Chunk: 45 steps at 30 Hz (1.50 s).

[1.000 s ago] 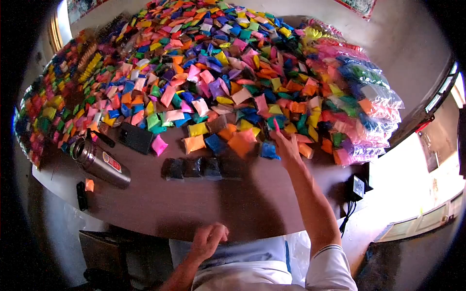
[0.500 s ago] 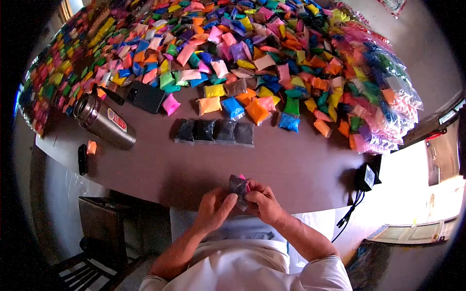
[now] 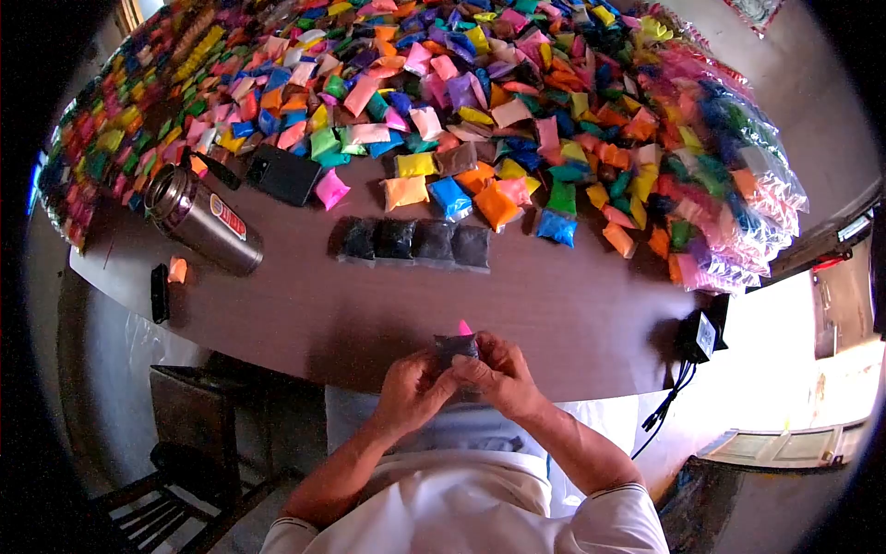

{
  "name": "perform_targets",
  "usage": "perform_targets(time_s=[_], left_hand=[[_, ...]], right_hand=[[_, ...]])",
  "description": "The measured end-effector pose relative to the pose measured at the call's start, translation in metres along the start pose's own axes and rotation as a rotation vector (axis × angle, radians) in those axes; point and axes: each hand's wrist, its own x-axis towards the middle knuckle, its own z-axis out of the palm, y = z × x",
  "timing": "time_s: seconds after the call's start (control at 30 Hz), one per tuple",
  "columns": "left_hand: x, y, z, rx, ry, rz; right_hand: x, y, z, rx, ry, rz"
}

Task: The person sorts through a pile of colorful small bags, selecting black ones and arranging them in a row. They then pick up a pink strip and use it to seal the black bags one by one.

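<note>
My left hand [image 3: 412, 392] and my right hand [image 3: 499, 371] meet at the table's front edge, both closed on a small dark packet [image 3: 455, 347]. A pink piece [image 3: 464, 328] sticks up behind the packet; its lower part is hidden. Beyond my hands, several black packets [image 3: 413, 242] lie side by side in a row. Behind that row are an orange packet [image 3: 497, 206], a blue packet [image 3: 450, 198] and a light orange packet [image 3: 405, 192].
A large heap of coloured packets [image 3: 369, 92] covers the table's far side. At the left stand a steel flask [image 3: 205, 222], a black phone-like object [image 3: 281, 175] and a small black item [image 3: 161, 294]. A black adapter [image 3: 697, 336] with cables is at the right edge.
The dark packet has been tilted from upright to more level, and my right thumb has moved left across it. The view has shifted slightly.
</note>
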Motion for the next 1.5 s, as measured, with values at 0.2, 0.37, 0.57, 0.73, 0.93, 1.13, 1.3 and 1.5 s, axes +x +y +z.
perform_targets(time_s=[0.2,0.37,0.57,0.73,0.93,1.13,1.3,1.5], left_hand=[[-0.002,0.006,-0.007,-0.019,-0.059,-0.065],[0.000,0.017,-0.007,-0.100,-0.087,-0.027],[-0.001,0.005,-0.010,0.101,-0.123,0.015],[-0.002,0.005,-0.010,0.079,-0.124,0.021],[-0.002,0.000,-0.012,0.131,-0.171,0.003],[-0.004,-0.008,-0.014,-0.018,-0.182,-0.076],[-0.001,-0.006,-0.019,-0.102,-0.272,-0.125],[-0.004,0.001,-0.014,-0.187,-0.243,-0.159]], right_hand=[[-0.001,0.005,0.002,0.229,-0.001,0.039],[-0.002,0.002,-0.009,0.304,-0.036,0.105],[0.009,0.003,-0.010,0.171,-0.051,-0.044],[0.019,0.005,-0.012,0.000,-0.003,-0.023],[0.016,0.001,-0.006,0.018,0.006,-0.027],[0.009,0.012,-0.031,0.528,-0.062,0.100],[0.012,0.019,-0.017,0.345,-0.053,-0.010],[0.011,-0.003,-0.006,0.420,-0.276,0.087]])
